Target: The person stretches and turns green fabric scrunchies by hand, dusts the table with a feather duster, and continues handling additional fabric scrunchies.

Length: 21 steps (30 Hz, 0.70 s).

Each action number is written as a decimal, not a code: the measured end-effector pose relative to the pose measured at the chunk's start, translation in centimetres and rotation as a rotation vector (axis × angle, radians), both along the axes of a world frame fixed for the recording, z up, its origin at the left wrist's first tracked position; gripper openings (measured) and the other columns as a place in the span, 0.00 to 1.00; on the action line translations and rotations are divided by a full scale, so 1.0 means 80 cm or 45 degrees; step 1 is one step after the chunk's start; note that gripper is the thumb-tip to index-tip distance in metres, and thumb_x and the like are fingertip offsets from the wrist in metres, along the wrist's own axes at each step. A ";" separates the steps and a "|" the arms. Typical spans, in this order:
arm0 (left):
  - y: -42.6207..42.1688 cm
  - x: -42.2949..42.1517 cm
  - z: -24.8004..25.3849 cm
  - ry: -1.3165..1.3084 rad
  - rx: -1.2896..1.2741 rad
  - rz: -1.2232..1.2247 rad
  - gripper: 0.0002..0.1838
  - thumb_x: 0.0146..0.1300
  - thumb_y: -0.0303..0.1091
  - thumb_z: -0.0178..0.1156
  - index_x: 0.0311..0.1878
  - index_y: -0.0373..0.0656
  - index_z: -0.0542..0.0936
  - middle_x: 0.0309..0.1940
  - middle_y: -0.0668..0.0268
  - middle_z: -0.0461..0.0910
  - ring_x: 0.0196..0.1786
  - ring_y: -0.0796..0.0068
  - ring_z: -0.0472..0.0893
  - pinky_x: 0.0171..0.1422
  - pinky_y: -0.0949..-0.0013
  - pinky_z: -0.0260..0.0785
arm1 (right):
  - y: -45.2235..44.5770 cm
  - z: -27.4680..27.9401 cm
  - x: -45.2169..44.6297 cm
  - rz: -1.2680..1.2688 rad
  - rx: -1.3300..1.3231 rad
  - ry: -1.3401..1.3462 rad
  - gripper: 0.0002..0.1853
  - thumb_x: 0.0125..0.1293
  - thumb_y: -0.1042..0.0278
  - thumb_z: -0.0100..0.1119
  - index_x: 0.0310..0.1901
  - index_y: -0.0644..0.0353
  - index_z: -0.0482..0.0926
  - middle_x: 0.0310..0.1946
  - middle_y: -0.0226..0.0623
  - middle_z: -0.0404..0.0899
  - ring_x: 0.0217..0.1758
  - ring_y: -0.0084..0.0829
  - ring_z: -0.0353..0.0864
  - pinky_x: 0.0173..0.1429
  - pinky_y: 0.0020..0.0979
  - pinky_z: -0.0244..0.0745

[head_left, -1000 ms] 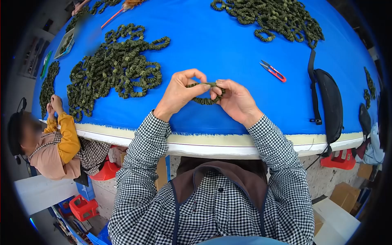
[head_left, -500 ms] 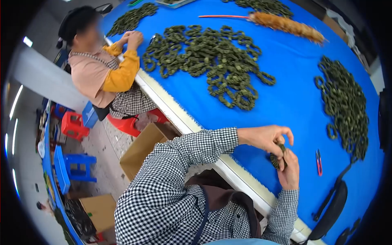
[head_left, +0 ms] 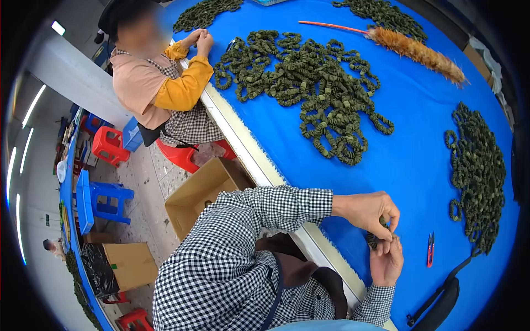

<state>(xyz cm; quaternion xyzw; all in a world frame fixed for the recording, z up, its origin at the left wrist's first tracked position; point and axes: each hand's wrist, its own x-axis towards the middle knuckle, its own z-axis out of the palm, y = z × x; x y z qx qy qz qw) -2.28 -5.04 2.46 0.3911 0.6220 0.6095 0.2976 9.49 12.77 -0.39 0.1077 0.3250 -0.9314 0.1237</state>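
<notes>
Near the table's front edge, both of my hands meet around a dark green gathered ring, scrunchie-like (head_left: 372, 240), mostly hidden by fingers. My left hand (head_left: 369, 211) reaches in from the left, thumb and fingers pinched down on the ring's upper part. My right hand (head_left: 386, 262) comes from below, palm turned up, its fingertips closed against the ring and close to my left fingertips. To the right of my hands lie red-handled thread snips (head_left: 430, 251) on the blue table cover (head_left: 408, 160).
A big heap of green scrunchies (head_left: 314, 83) spreads over the table's middle; another pile (head_left: 477, 176) lies at right. A feather duster (head_left: 417, 52) lies farther back. A co-worker (head_left: 160, 88) sits at left. A cardboard box (head_left: 204, 190) and a black strap (head_left: 441, 303) are near.
The view has shifted, so the table's things appear lower and farther right. My left fingers have come down and closed at the ring, near my right fingertips.
</notes>
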 end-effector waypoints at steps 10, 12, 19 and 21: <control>0.002 0.012 0.013 -0.116 0.022 0.035 0.05 0.53 0.30 0.66 0.28 0.41 0.80 0.13 0.72 0.76 0.13 0.85 0.63 0.19 0.82 0.54 | -0.009 0.019 -0.001 -0.064 0.326 0.099 0.09 0.74 0.65 0.49 0.36 0.59 0.74 0.23 0.30 0.68 0.26 0.23 0.68 0.36 0.22 0.68; 0.005 0.011 -0.001 -0.112 0.093 0.026 0.04 0.52 0.29 0.65 0.28 0.41 0.80 0.13 0.72 0.75 0.13 0.85 0.63 0.19 0.82 0.54 | -0.015 0.019 -0.002 -0.055 0.344 0.056 0.09 0.74 0.65 0.49 0.36 0.59 0.74 0.23 0.30 0.68 0.26 0.23 0.68 0.36 0.22 0.68; -0.002 0.004 0.006 0.149 0.034 0.031 0.04 0.50 0.28 0.62 0.30 0.40 0.79 0.13 0.71 0.76 0.13 0.84 0.63 0.20 0.82 0.55 | -0.007 0.005 0.001 -0.028 0.213 0.040 0.09 0.74 0.65 0.49 0.38 0.60 0.74 0.22 0.28 0.66 0.26 0.23 0.67 0.37 0.22 0.68; -0.004 0.004 0.008 0.119 0.031 0.042 0.04 0.50 0.28 0.62 0.30 0.40 0.79 0.13 0.71 0.76 0.13 0.84 0.63 0.19 0.82 0.55 | -0.004 0.004 0.001 -0.051 0.122 0.068 0.08 0.74 0.66 0.48 0.38 0.60 0.73 0.22 0.28 0.66 0.26 0.23 0.67 0.37 0.22 0.68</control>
